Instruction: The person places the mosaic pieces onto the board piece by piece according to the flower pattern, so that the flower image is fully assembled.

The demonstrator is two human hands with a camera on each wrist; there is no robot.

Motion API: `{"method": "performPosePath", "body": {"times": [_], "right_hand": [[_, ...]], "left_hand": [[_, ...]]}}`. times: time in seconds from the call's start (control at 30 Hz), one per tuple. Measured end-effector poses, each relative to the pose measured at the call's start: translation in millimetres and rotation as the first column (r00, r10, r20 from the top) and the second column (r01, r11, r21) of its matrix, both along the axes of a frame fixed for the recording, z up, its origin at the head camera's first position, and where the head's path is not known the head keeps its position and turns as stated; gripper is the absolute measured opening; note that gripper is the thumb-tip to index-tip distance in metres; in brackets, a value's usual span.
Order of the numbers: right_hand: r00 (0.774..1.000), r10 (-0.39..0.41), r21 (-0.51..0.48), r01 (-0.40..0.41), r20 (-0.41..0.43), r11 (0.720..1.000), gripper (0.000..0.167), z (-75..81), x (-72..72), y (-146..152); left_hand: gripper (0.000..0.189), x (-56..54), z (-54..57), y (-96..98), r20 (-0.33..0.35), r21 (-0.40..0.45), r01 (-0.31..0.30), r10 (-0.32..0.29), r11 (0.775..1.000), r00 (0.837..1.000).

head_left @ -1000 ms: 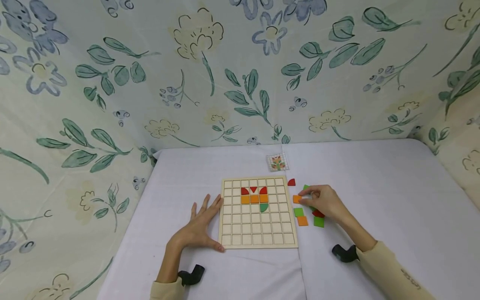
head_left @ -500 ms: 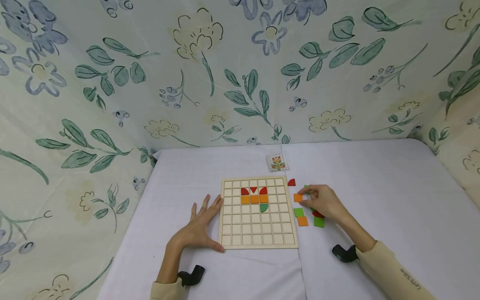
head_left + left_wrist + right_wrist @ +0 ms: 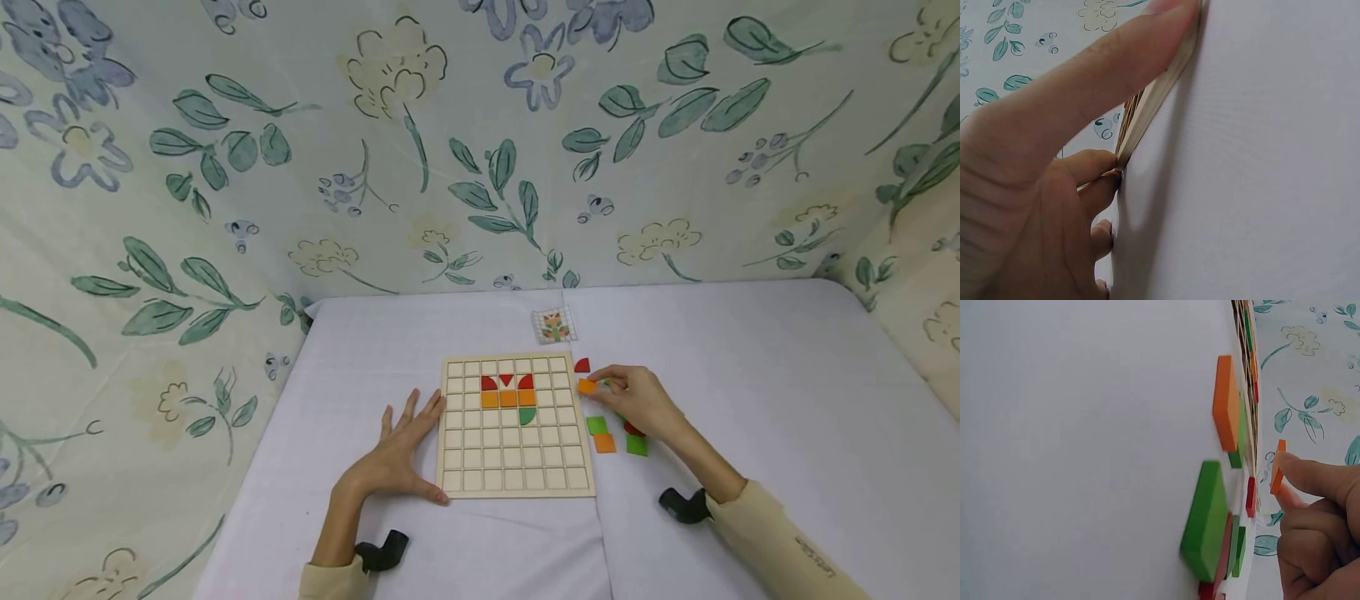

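Observation:
A wooden grid board (image 3: pixel 491 458) lies on the white-covered table. Set in its upper cells are red pieces, a row of orange squares (image 3: pixel 508 398) and one green quarter-round (image 3: pixel 527 416). My left hand (image 3: pixel 397 454) rests at the board's left side with fingers spread; thumb and fingertips touch its edge, as the left wrist view confirms. Between thumb and forefinger, my right hand (image 3: pixel 637 398) pinches an orange square tile (image 3: pixel 1279 467), just off the board's right edge. In the right wrist view that tile is raised off the table.
Loose tiles lie right of the board: a red quarter-round (image 3: pixel 582 365), a green square (image 3: pixel 596 425), an orange square (image 3: pixel 604 443) and another green square (image 3: pixel 637 446). More sit partly under the right hand. A small patterned card (image 3: pixel 555 325) lies behind the board.
My right hand has picked up the orange tile and shifted slightly left and away from me, toward the board's edge. The left hand stays in place.

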State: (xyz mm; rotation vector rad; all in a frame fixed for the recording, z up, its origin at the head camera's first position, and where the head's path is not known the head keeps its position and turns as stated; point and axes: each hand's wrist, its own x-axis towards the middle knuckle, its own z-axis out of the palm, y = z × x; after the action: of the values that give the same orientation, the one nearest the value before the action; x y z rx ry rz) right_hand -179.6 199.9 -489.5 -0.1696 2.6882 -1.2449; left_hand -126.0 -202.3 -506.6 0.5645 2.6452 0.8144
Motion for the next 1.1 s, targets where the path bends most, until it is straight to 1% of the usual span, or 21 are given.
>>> {"method": "performPosePath", "body": {"times": [0.13,0.27,0.4,0.5,0.6,0.8,0.93,1.1], "right_hand": [[0.999,0.025,-0.037,-0.023,0.028,0.999,0.032,5.0,0.9,-16.0],[0.996,0.076,-0.055,-0.073,0.054,0.996,0.028,7.5,2.6,-37.4],[0.988,0.137,-0.075,-0.132,0.073,0.988,0.027,6.6,4.0,-59.0],[0.98,0.185,-0.086,-0.179,0.072,0.98,0.026,4.2,4.1,-72.1],[0.975,0.208,-0.085,-0.201,0.074,0.976,0.023,2.4,4.0,-82.3],[0.974,0.208,-0.06,-0.203,0.087,0.977,0.023,0.4,3.5,-93.2],[0.978,0.199,-0.046,-0.196,0.068,0.979,0.023,-0.8,4.2,-95.6],[0.981,0.184,-0.051,-0.181,0.055,0.982,0.023,-1.6,6.1,-95.4]], "left_hand": [[0.148,0.3,0.5,0.0,-0.001,0.004,0.0,0.0,1.0,1.0],[0.147,0.7,0.6,-0.5,0.0,0.007,0.003,-0.003,1.0,1.0],[0.147,0.9,0.8,-0.5,-0.002,0.009,0.003,-0.003,1.0,1.0],[0.147,0.8,0.8,-0.6,-0.003,0.008,0.005,-0.005,1.0,1.0],[0.147,0.7,0.6,-0.8,-0.001,0.009,0.004,-0.004,1.0,1.0],[0.147,0.0,-0.2,-0.5,-0.001,0.0,-0.001,0.001,1.0,1.0],[0.147,-0.4,-1.2,-0.7,-0.002,-0.007,0.001,-0.001,1.0,1.0],[0.148,-0.4,-1.8,-1.0,0.005,-0.009,-0.001,0.001,1.0,1.0]]}}
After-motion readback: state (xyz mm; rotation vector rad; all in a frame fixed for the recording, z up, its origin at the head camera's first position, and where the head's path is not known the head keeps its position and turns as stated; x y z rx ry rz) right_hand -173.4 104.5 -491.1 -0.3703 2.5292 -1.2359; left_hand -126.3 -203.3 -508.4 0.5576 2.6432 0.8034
